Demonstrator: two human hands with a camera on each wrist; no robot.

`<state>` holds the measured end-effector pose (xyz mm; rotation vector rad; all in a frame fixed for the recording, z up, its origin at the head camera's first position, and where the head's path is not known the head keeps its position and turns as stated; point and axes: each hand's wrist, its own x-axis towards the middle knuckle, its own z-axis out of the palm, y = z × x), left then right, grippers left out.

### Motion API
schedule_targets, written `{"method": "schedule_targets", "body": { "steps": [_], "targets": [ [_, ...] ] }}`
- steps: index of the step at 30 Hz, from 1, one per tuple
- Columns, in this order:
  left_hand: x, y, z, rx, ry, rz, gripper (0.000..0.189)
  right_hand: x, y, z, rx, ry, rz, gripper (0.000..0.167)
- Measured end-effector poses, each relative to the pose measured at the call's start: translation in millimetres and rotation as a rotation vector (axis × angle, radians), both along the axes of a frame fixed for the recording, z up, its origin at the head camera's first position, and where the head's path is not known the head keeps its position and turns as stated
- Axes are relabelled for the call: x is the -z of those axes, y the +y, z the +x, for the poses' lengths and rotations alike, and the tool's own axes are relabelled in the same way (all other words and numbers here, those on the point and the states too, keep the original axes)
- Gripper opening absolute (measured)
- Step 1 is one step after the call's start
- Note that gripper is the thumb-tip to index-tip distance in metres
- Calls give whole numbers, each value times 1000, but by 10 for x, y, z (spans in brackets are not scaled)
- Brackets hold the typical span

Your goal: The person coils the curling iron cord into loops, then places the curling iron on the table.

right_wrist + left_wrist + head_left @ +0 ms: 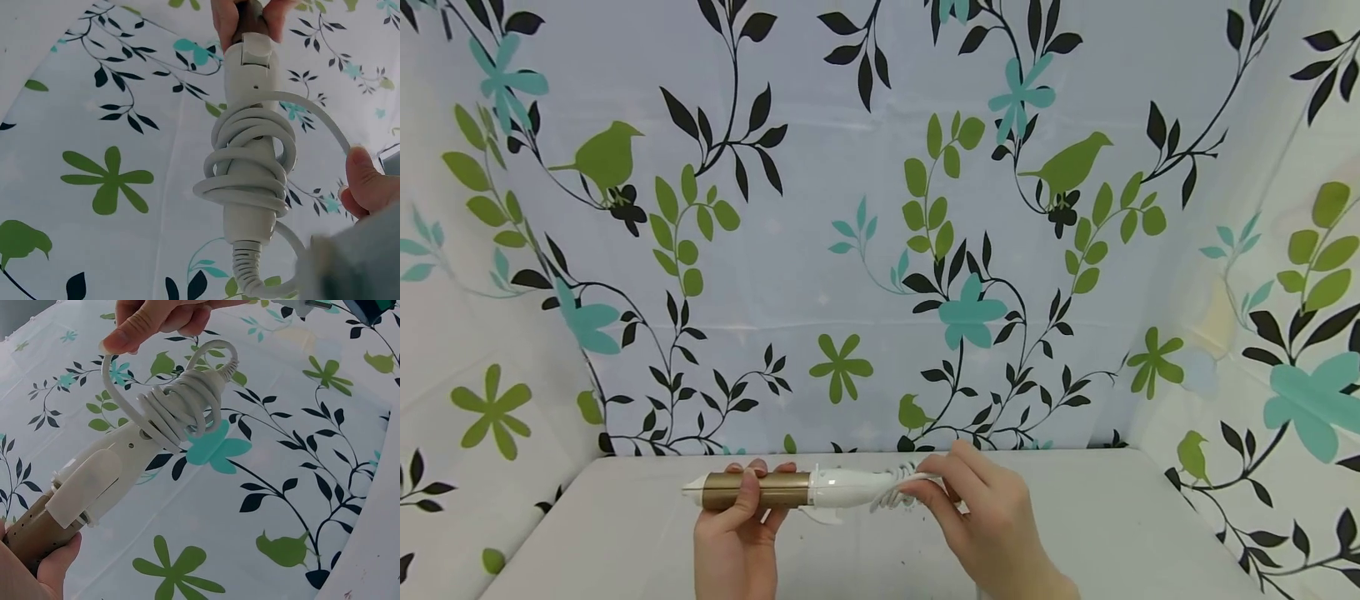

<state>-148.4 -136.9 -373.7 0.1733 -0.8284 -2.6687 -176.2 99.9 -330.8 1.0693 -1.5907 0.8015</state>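
A curling iron with a white handle [842, 487] and a gold-brown barrel [790, 490] is held level above the white table, its white tip toward the left. My left hand [737, 533] grips the barrel, thumb across the front. Several loops of white cord [250, 162] are wound round the handle. My right hand [981, 508] pinches a strand of that cord between thumb and fingers, off to the right of the handle. In the left wrist view, the strand runs from the right thumb [128, 331] down to the coils.
The white table [1112, 517] lies beneath both hands. Behind it and at both sides hangs a sheet [880, 250] printed with birds, leaves and flowers.
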Motion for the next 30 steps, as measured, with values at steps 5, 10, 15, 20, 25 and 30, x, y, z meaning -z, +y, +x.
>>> {"method": "schedule_targets", "body": {
  "steps": [5, 10, 15, 20, 25, 30],
  "targets": [
    [13, -8, -1, -2, -39, -40, 14, 10, -11, -40, -43, -47, 30, 22],
    [35, -5, -4, 0, -64, -51, 18, 4, 17, -82, -49, -75, 38, 22],
    [52, -12, 1, 7, -53, -79, 15, -6, 69, -138, -1, -154, 41, 23],
    [37, -20, 5, 7, -52, -78, 14, -12, 111, -194, 1, -243, 60, 20],
    [2, -32, 6, -2, -58, -79, 13, -25, 128, -261, -70, -242, 117, 8],
    [-7, -48, 16, 14, -23, -68, 10, -47, 169, -303, -32, -279, 209, 7]
  ]
}}
